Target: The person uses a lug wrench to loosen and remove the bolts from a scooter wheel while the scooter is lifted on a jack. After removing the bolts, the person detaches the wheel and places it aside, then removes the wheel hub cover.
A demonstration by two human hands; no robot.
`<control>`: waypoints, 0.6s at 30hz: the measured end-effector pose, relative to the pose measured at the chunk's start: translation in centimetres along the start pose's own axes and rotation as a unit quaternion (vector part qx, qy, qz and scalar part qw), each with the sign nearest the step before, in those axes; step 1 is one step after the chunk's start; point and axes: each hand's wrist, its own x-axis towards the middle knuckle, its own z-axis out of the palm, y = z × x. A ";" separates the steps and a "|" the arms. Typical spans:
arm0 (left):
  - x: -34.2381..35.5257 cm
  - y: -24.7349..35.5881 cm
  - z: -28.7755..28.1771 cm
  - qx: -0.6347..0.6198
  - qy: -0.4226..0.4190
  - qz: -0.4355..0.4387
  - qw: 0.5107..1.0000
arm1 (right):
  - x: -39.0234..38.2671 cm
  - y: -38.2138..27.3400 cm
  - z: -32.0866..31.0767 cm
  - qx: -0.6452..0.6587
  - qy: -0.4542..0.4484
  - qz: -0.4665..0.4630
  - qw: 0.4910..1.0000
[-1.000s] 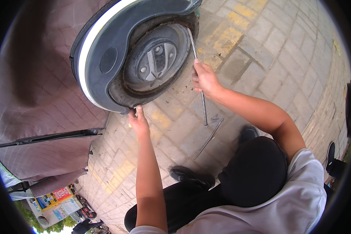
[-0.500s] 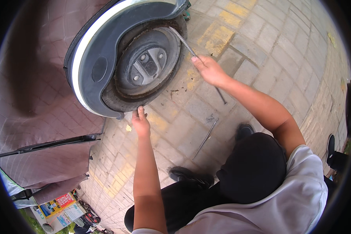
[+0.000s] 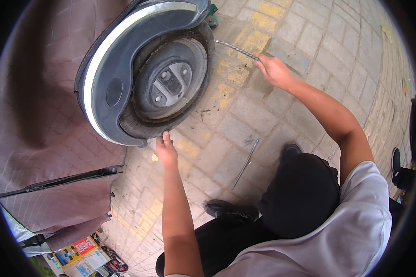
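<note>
A wheel with a black tire (image 3: 148,131) around a grey metal rim (image 3: 169,85) stands tilted under a dark fender with a white stripe (image 3: 97,60). My left hand (image 3: 167,151) is at the tire's lower edge, its fingertips pressed against the rubber. My right hand (image 3: 275,72) is closed around a metal tire lever (image 3: 238,49), away from the wheel on its right side. The lever's tip points toward the tire and appears just off its outer edge. A second metal rod (image 3: 245,164) lies on the paving below the wheel.
Brown quilted covering (image 3: 55,115) hangs to the left of the wheel. Grey paving bricks with yellow patches (image 3: 233,71) lie around it. My black shoe (image 3: 231,210) is on the ground. Another person's shoe (image 3: 395,161) shows at far right. Printed boards (image 3: 76,251) stand lower left.
My right hand has moved right, drawing the lever's tip off the rim and away from the tire. The left hand stays at the tire's lower edge.
</note>
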 end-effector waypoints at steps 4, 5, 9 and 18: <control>0.1 -0.2 0.1 0.004 0.038 0.054 0.998 | -0.3 2.7 -1.6 0.019 -0.044 -0.020 0.999; 0.1 0.0 -0.5 0.034 0.017 0.042 0.998 | 0.2 2.8 -1.6 0.020 -0.069 -0.009 0.997; 0.3 0.6 -1.4 -0.004 0.034 0.089 0.995 | 3.6 3.1 -1.3 0.034 -0.120 -0.051 0.991; 0.4 0.7 -2.1 -0.028 0.023 0.089 0.995 | 8.6 5.1 -1.3 0.090 -0.205 -0.017 0.974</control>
